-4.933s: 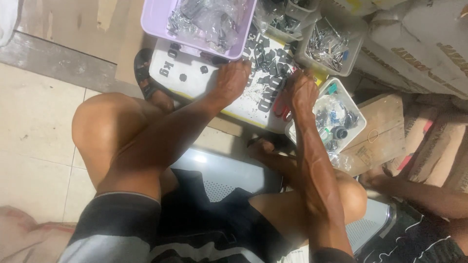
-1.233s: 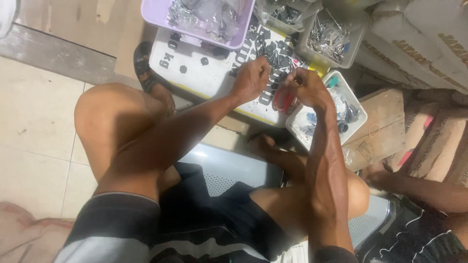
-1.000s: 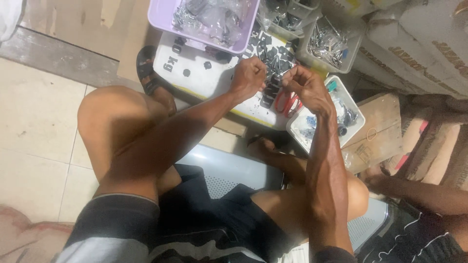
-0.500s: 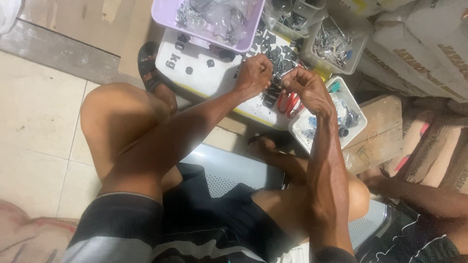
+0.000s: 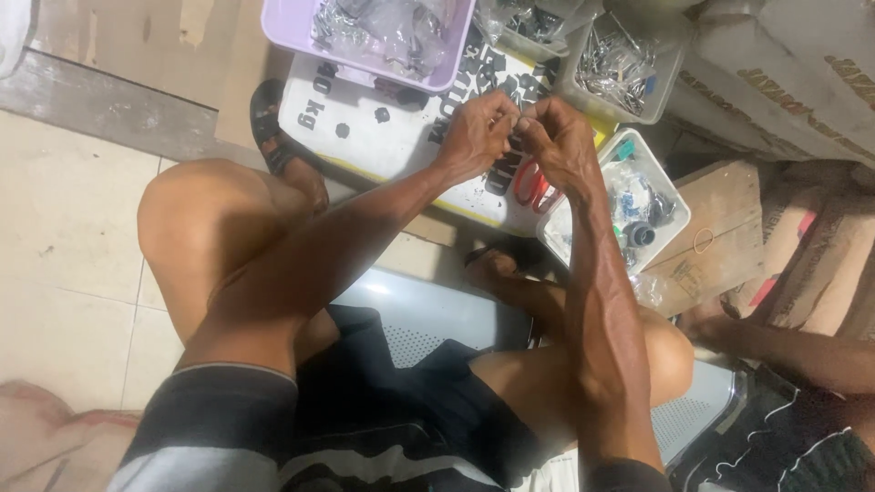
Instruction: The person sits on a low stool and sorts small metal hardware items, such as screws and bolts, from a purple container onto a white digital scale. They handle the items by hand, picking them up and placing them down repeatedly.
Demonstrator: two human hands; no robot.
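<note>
Hands meet above white board; tiled floor

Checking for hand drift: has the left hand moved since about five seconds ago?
Yes. The left hand has lifted off the white board and now meets the right hand.

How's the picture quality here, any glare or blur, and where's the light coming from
Head view: light falls from the upper left, bright on the floor tiles and the left knee; a soft sheen on the grey seat. The left hand and right hand are slightly soft, so whatever they pinch is unreadable. The lower right corner sits in shadow.
</note>
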